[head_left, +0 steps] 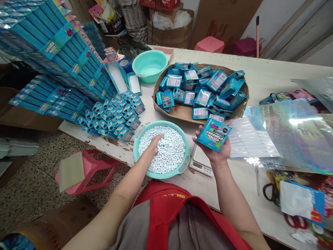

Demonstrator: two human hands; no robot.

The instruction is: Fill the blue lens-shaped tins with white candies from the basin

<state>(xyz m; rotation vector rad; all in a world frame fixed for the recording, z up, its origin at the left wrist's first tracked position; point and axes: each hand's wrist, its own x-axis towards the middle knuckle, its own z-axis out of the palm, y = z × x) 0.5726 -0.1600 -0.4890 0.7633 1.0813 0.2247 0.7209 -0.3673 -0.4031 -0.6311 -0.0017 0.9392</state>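
My left hand [155, 144] reaches into a teal basin [137, 158] full of small white candies [170, 152], its fingers curled down among them. My right hand [215, 152] holds a small blue candy box [213, 134] upright over a white scale [200, 163] next to the basin. Just behind it a shallow brown tray [182, 111] is heaped with several of the same blue boxes [200, 88].
Stacks of flat blue cartons [52, 48] and rows of filled boxes [113, 116] stand on the left of the table. An empty teal bowl [149, 66] sits behind. Shiny foil sheets [291, 135] and scissors [270, 191] lie to the right. A pink stool [85, 172] stands on the floor.
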